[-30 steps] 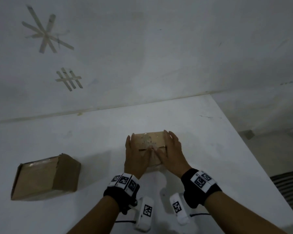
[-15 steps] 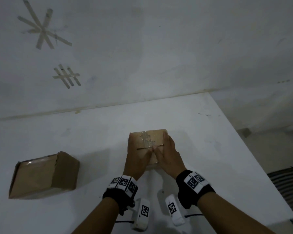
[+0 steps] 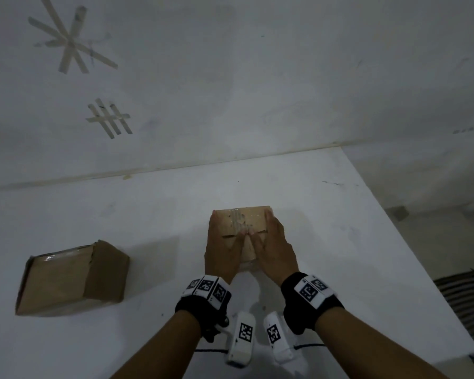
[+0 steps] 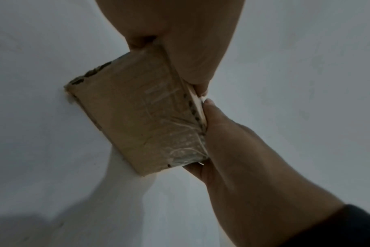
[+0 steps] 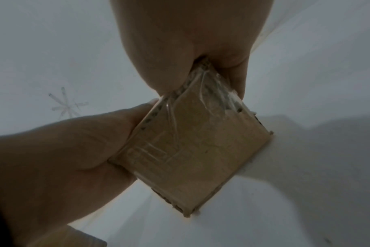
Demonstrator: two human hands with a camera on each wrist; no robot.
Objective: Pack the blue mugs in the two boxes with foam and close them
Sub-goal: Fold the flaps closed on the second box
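Both hands lie on the small cardboard box (image 3: pixel 246 228) on the white surface (image 3: pixel 326 242), left hand (image 3: pixel 221 248) and right hand (image 3: pixel 273 248) gripping its sides, thumbs pressing the flaps shut, a second closed box (image 3: pixel 71 279) well left of it.

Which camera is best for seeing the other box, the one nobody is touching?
The head view: the second box sits whole, left of the hands. The right wrist view catches only a corner; the left wrist view shows none.
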